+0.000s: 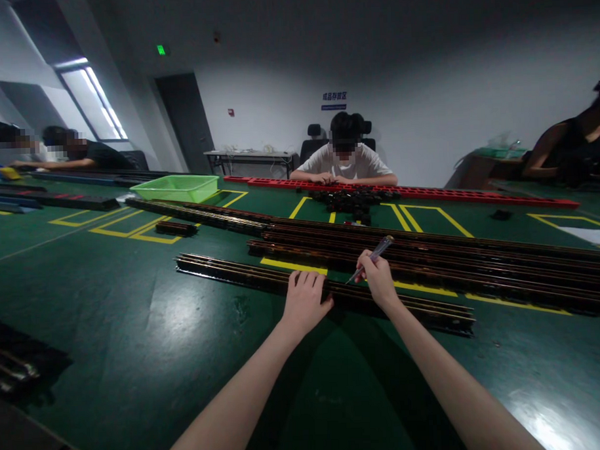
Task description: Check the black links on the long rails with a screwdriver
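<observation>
A long black rail with copper-coloured strips (232, 268) lies slantwise on the green table in front of me. My left hand (306, 300) grips it near its middle, with the fingers over the top and the thumb on the near side. In my right hand (375, 278) is a slim screwdriver with a clear handle (382, 246), held like a pen. It tilts down to the left, and its tip meets the rail or is just above it, right of my left hand. Several similar rails (429, 253) lie side by side just beyond.
Beyond the rails are a pile of small black parts (346, 200), a long red slotted bar (476, 196) and a light green tray (175, 188). A short rail piece (176, 228) lies left of centre. Across the table sits a person (344, 161); others work at both sides.
</observation>
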{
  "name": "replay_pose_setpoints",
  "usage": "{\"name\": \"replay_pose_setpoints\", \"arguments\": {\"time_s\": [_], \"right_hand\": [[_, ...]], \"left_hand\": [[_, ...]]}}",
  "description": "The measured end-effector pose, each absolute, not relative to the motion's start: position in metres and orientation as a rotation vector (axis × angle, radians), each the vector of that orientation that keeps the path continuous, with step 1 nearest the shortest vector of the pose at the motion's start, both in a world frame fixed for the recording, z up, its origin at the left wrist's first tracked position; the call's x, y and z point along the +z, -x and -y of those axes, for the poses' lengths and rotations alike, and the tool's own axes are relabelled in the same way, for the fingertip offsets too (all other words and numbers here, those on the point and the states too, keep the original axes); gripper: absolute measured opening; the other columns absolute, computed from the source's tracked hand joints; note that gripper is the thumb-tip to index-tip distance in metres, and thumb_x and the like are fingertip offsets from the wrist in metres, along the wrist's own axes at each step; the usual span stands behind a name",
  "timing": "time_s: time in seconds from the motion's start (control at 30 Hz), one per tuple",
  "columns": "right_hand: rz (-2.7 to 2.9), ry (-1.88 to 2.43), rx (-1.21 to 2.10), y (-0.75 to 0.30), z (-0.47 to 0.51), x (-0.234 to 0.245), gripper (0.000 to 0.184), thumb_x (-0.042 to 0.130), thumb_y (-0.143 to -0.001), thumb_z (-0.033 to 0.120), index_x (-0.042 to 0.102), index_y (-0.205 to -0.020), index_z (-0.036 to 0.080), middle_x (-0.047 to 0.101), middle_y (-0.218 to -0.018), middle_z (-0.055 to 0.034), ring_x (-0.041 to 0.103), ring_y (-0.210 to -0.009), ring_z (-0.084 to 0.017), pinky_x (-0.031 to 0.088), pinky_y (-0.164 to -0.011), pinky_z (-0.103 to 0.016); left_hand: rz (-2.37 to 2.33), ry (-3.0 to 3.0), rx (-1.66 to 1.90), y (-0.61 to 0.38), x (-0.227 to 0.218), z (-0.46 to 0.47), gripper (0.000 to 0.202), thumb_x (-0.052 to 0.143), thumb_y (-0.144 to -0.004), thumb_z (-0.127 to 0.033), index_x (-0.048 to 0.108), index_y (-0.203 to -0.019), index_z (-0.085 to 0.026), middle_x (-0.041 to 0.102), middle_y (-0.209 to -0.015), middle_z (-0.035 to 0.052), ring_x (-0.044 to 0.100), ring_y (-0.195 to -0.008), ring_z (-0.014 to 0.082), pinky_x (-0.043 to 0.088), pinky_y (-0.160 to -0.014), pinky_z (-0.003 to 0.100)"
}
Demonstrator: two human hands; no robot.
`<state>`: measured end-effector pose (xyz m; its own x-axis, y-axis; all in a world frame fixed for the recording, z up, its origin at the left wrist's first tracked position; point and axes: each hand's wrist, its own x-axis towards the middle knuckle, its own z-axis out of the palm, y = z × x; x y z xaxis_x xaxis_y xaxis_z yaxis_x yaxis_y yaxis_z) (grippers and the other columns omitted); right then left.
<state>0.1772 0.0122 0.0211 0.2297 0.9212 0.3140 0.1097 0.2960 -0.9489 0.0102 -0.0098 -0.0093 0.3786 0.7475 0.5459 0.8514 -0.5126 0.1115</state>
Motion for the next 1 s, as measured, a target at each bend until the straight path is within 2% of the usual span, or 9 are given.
{"name": "replay_pose_setpoints", "arguments": {"time_s": [0.17,0.37,0.57,0.7,0.87,1.0], "right_hand": [[1.254,1.136,0.758,-0.1744,-0.0113,0.0192,0.018,0.048,-0.071,0.026,0.045,-0.054,0.02,0.043,-0.039,0.0067,0.047,-0.036,-0.01,0.039,-0.043,-0.022],[1.322,1.112,0.817,-0.1733,-0.0102,0.0207,0.016,0.051,-0.071,0.027,0.05,-0.057,0.019,0.047,-0.042,0.0049,0.047,-0.038,-0.01,0.041,-0.044,-0.022],[1.328,1.106,0.881,-0.1728,-0.0086,0.0236,0.018,0.053,-0.07,0.029,0.052,-0.057,0.018,0.051,-0.044,0.0031,0.049,-0.039,-0.011,0.042,-0.043,-0.023],[1.292,1.105,0.892,-0.1761,-0.0107,0.0225,0.017,0.053,-0.068,0.028,0.052,-0.054,0.018,0.049,-0.041,0.0036,0.048,-0.037,-0.01,0.041,-0.042,-0.022],[1.151,1.082,0.896,-0.1793,-0.0145,0.0212,0.018,0.051,-0.063,0.027,0.048,-0.047,0.019,0.042,-0.036,0.0054,0.044,-0.033,-0.009,0.038,-0.039,-0.021],[1.097,1.083,0.863,-0.1809,-0.0167,0.0196,0.021,0.051,-0.064,0.028,0.046,-0.045,0.019,0.039,-0.035,0.0059,0.042,-0.032,-0.009,0.036,-0.036,-0.021]], "left_hand": [[1.475,2.423,-0.806,-0.0099,-0.0113,0.0098,0.025,0.055,-0.08,-0.031,0.056,-0.099,-0.016,0.062,-0.102,0.0063,0.053,-0.101,0.0221,0.031,-0.099,0.044],[1.417,2.417,-0.831,-0.009,-0.0129,0.0106,0.028,0.049,-0.08,-0.015,0.055,-0.108,-0.017,0.061,-0.11,0.0072,0.051,-0.107,0.0218,0.028,-0.103,0.045],[1.488,2.394,-0.828,-0.008,-0.0098,0.0112,0.033,0.044,-0.076,-0.004,0.056,-0.105,-0.017,0.062,-0.11,0.0064,0.052,-0.107,0.0215,0.028,-0.102,0.046],[1.508,2.404,-0.832,-0.0069,-0.0076,0.0113,0.035,0.043,-0.075,-0.002,0.056,-0.104,-0.018,0.062,-0.109,0.0058,0.052,-0.107,0.0211,0.028,-0.102,0.046],[1.443,2.544,-0.873,-0.0042,-0.0062,0.0101,0.041,0.039,-0.074,0.002,0.055,-0.106,-0.019,0.062,-0.109,0.0038,0.052,-0.109,0.0173,0.028,-0.104,0.041],[1.409,2.619,-0.927,-0.0029,-0.0057,0.0103,0.038,0.039,-0.077,-0.002,0.055,-0.107,-0.019,0.062,-0.111,0.0036,0.052,-0.109,0.0163,0.025,-0.107,0.04]]}}
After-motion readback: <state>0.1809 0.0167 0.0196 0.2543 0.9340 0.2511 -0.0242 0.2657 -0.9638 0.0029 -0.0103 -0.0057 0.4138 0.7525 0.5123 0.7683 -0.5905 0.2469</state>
